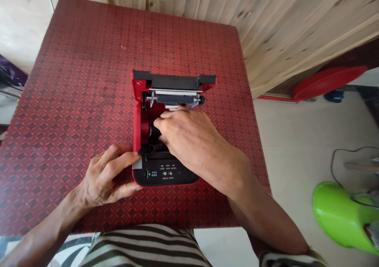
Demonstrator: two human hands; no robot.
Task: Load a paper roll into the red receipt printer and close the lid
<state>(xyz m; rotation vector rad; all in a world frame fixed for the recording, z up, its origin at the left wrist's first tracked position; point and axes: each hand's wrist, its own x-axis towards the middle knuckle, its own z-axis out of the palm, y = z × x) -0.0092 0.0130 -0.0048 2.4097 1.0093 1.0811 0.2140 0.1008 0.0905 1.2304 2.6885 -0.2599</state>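
A red and black thermal printer (170, 167) sits on the table with its lid (174, 81) raised, showing a dark roller (176, 99) under it. My left hand (111, 172) grips the printer's front left corner, its fingers at the upper edge and the thumb low on the front. Deep in the paper bay is my right hand (189, 131), with fingers curled downward; their tips and whatever they hold are hidden. Beside them in the bay, a black part (154, 133) shows. Small buttons and a little lit display (154, 174) are on the front panel.
The table has a red patterned cover (89, 81). Wooden panelling (189, 0) stands behind it. On the floor to the right are a bright green plastic stool-like object (337, 215), a dark cable (333, 160) and a red round object (328, 81).
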